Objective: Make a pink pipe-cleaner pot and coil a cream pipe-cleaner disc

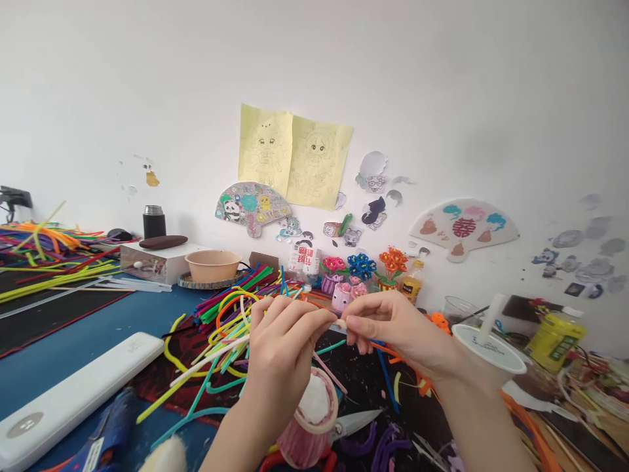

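Note:
My left hand (282,341) and my right hand (393,328) meet at the fingertips over the middle of the table. Between them is a small white piece (340,324), pinched from both sides; it is too small and covered to tell its kind. Below my left hand stands a pink striped pot (307,432) with a white inside, partly hidden by the forearm. Scissors (356,423) with open blades lie beside the pot. Loose yellow, teal and white pipe cleaners (221,354) spread out to the left of my left hand.
A blue glue gun (105,432) and a long white device (78,400) lie at the front left. Pipe-cleaner flowers (362,265) in small pots stand by the wall. On the right are a lidded white cup (489,351) and a yellow bottle (555,337).

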Tool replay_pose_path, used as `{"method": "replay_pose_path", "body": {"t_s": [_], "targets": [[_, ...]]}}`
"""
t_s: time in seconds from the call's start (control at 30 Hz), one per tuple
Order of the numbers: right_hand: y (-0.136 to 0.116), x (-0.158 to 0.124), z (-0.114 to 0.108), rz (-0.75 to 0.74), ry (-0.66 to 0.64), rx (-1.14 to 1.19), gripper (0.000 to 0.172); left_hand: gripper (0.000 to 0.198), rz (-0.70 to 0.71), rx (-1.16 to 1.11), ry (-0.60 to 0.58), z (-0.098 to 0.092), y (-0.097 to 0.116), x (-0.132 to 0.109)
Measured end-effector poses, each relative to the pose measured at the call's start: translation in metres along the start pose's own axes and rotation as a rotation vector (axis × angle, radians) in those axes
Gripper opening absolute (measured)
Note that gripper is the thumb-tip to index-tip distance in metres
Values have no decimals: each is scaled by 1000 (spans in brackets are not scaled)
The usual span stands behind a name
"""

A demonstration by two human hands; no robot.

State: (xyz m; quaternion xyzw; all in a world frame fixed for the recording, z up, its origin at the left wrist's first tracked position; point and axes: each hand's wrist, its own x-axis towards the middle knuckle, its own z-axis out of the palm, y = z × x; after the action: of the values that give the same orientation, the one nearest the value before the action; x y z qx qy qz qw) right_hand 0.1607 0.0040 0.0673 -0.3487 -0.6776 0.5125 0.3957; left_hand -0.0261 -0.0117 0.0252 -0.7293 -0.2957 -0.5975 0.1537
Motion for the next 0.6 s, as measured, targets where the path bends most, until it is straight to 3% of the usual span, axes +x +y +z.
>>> {"method": "replay_pose_path", "body": {"t_s": [0.27, 0.6], "targets": [[-3, 0, 4, 67, -35, -41, 24, 16, 27, -32, -27, -1, -3, 1], [1, 9, 26, -171, 233, -26, 18, 8, -69, 81, 81, 5, 0, -3]]}}
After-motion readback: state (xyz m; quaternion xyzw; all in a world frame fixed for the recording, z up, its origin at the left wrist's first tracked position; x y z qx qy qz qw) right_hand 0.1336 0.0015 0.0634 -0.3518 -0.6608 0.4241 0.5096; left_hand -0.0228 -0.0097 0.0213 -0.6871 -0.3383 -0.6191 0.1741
